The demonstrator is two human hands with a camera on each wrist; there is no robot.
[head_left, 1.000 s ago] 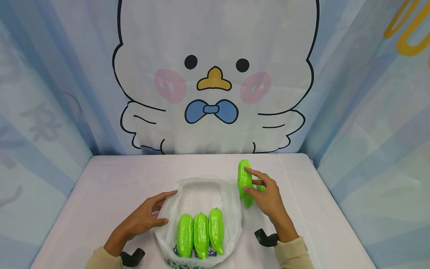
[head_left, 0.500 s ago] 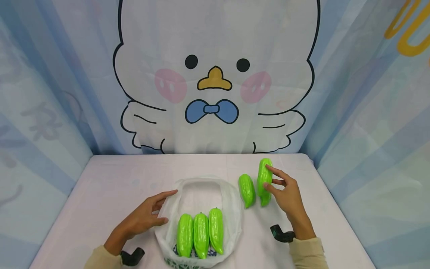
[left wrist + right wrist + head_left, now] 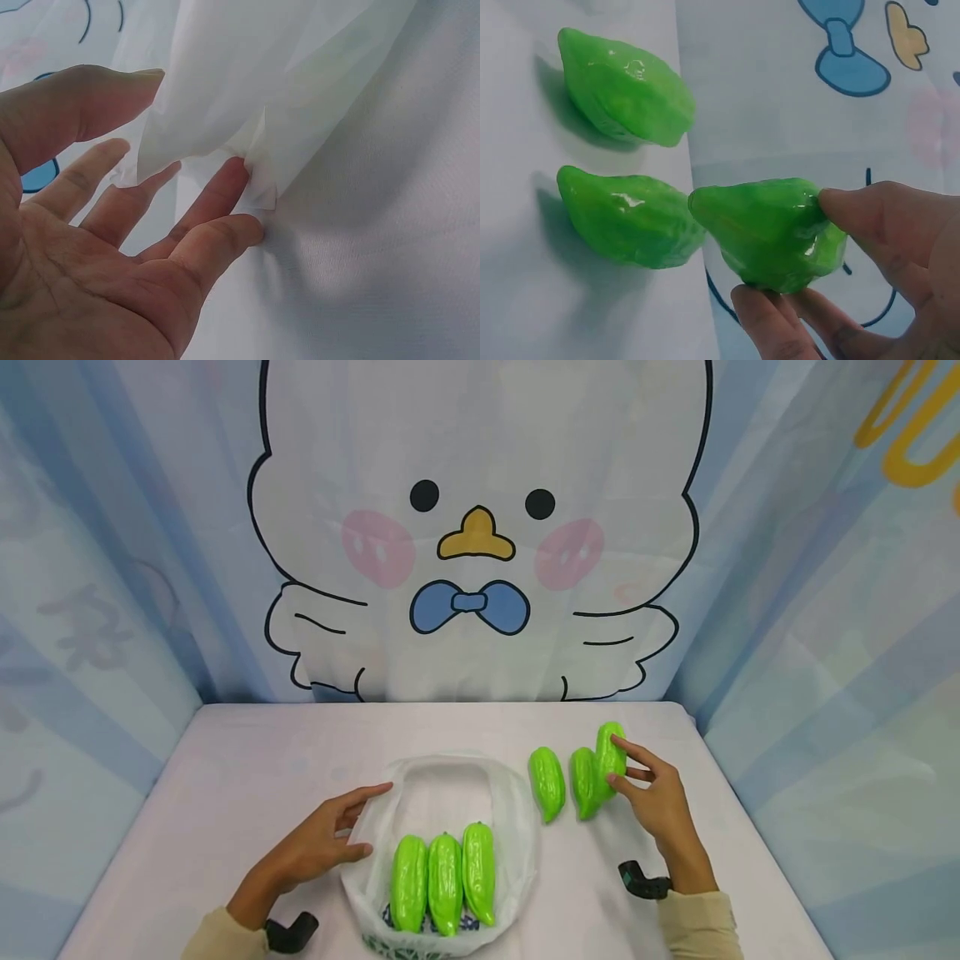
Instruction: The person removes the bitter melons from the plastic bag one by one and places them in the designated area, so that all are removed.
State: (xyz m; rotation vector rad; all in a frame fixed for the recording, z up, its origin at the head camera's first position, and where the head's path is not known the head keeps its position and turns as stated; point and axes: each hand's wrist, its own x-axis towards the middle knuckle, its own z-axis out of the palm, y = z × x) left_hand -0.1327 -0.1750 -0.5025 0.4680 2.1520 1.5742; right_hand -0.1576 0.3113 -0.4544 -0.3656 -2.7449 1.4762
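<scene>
My right hand (image 3: 660,802) pinches a glossy green bitter melon (image 3: 610,752) between thumb and fingers. In the right wrist view this bitter melon (image 3: 769,229) is held just beside another one. Two more bitter melons, one nearer the held one (image 3: 582,781) and one farther left (image 3: 547,783), lie on the table right of the bag. Spread and relaxed, my left hand (image 3: 318,843) rests at the left side of a white plastic bag (image 3: 517,860). Its fingertips touch the bag's thin edge (image 3: 217,90) in the left wrist view. Three bitter melons (image 3: 446,885) lie side by side in the bag.
A white-covered table (image 3: 247,777) lies under everything. Behind it hangs a curtain (image 3: 480,668) with a cartoon bird, and more pale blue curtains stand at both sides. A black wrist camera (image 3: 643,881) sits on the right wrist, another (image 3: 292,933) on the left.
My right hand has moved right with the held bitter melon, past the two on the table, which now show more fully. The left hand and the bag have stayed in place.
</scene>
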